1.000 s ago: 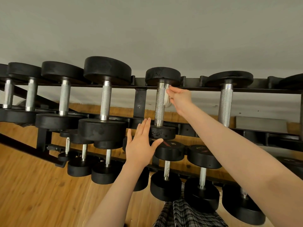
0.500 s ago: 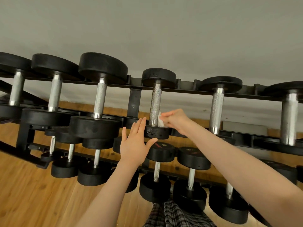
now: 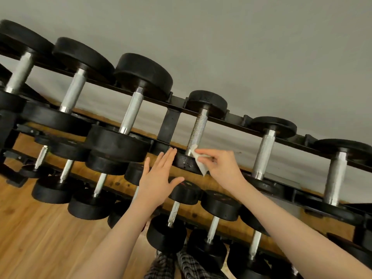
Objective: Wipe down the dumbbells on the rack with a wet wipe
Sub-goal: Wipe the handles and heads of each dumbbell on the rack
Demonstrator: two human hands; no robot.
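At centre frame, right hand [image 3: 220,165] pinches white wet wipe [image 3: 199,161] against the near end of the knurled steel dumbbell handle [image 3: 196,132]. Left hand [image 3: 158,181] at 8 o'clock, fingers spread flat, holding nothing. Risk: wipe snags on knurling, tears. Black steel rack [image 3: 170,125], wood floor [image 3: 40,238], grey wall [image 3: 241,47].

I see a plain grey wall [image 3: 241,47] filling the upper part of the frame. A wooden floor [image 3: 36,234] with warm brown planks covers the lower left. At the bottom centre, I can make out dark checked trousers [image 3: 171,266] on the person's legs, partly cut off by the frame edge.
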